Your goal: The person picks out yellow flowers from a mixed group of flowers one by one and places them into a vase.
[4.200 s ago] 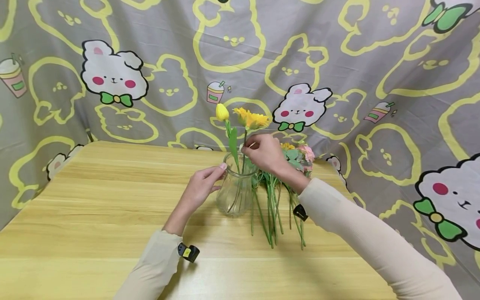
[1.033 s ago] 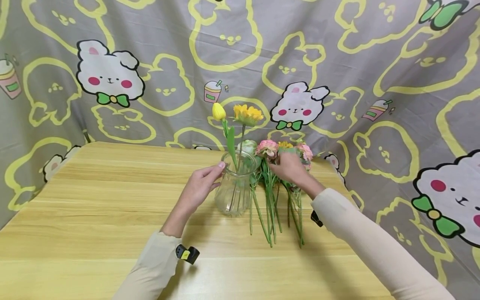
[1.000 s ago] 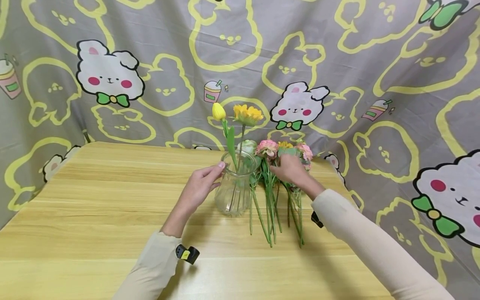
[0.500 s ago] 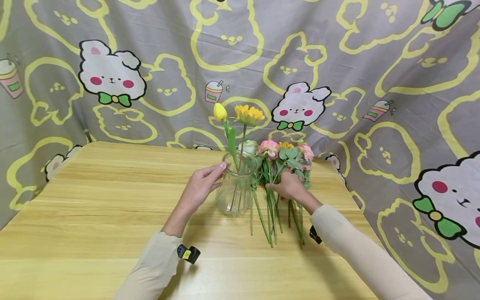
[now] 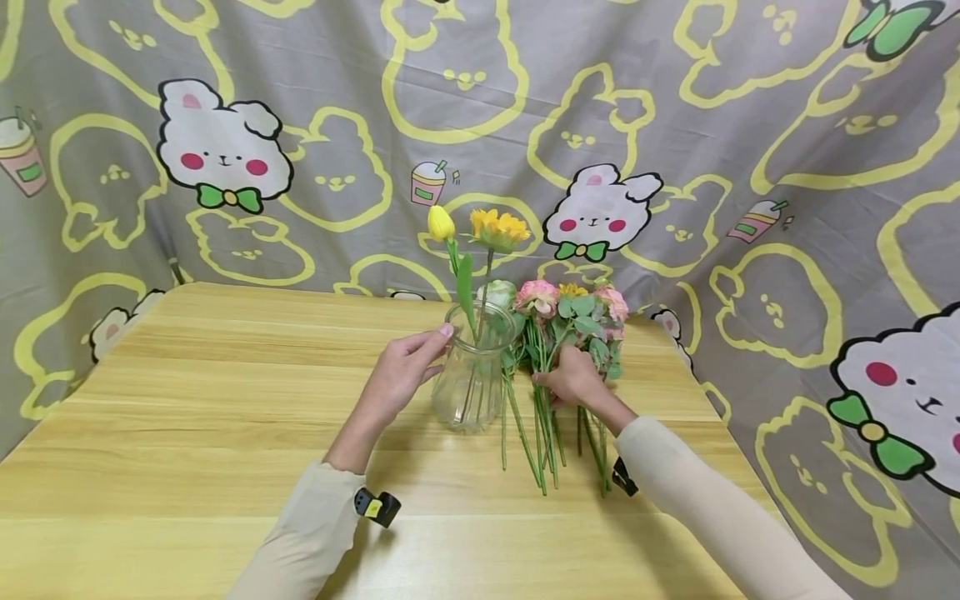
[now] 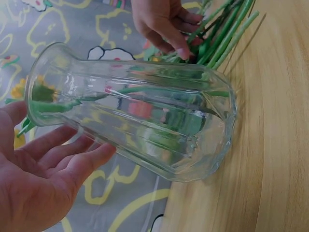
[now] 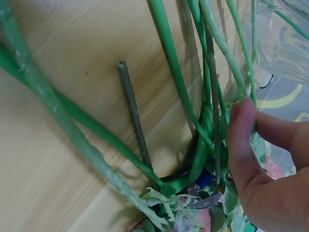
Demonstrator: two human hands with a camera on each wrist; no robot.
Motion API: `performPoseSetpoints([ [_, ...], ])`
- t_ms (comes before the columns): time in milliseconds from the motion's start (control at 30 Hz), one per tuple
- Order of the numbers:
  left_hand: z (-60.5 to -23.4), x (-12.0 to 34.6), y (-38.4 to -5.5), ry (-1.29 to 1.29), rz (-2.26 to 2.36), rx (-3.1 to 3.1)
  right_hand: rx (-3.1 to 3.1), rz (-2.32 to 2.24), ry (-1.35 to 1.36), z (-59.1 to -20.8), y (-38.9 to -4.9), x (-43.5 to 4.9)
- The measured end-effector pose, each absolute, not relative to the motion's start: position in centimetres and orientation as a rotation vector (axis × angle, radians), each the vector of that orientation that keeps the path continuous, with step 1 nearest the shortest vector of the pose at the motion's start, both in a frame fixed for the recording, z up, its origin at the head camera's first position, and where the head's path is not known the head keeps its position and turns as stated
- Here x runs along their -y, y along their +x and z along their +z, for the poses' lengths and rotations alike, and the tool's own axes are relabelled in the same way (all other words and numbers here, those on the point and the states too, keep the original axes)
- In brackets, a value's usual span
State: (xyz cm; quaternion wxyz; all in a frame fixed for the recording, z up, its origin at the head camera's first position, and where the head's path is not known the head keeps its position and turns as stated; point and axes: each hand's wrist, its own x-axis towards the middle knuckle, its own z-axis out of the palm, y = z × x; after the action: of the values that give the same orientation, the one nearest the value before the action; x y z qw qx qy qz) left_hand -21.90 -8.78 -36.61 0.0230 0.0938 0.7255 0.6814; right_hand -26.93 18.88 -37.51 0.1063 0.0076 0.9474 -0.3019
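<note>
A clear glass vase (image 5: 468, 392) stands upright on the table, holding a yellow tulip (image 5: 441, 223) and an orange-yellow sunflower-like bloom (image 5: 498, 229) on a dark stem. My left hand (image 5: 401, 371) touches the vase from its left side. The thumb is at the rim and the fairly straight fingers (image 6: 91, 159) lie along the glass. To the right of the vase, my right hand (image 5: 576, 375) is among the stems of a flower bunch. Its thumb and forefinger pinch a green flower stem (image 7: 231, 65); which bloom that stem carries is hidden in the cluster.
The bunch on the table has pink blooms (image 5: 536, 297), a pale green bloom (image 5: 497, 293), an orange bloom and grey-green leaves (image 5: 585, 312). Its stems point toward the near edge of the wooden table (image 5: 225, 400). A grey patterned cloth (image 5: 337, 83) hangs behind.
Since 4.2 seconds ago, the right hand has let go of the sunflower-like stem, now standing in the vase. It moved right to the bunch, then down onto the stems. The left hand stays at the vase.
</note>
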Motion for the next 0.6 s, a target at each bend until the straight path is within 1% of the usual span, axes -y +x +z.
performPoseSetpoints([
  [267,-36.5,8.8,-21.8,0.298,2.107,-2.245,-2.787,-0.928,0.051,-37.2,-26.9,-18.7],
  [600,-36.5,8.9,-21.9,0.297,2.108,-2.242,-2.81,-0.911,0.013,-36.1,-26.6,-18.8],
])
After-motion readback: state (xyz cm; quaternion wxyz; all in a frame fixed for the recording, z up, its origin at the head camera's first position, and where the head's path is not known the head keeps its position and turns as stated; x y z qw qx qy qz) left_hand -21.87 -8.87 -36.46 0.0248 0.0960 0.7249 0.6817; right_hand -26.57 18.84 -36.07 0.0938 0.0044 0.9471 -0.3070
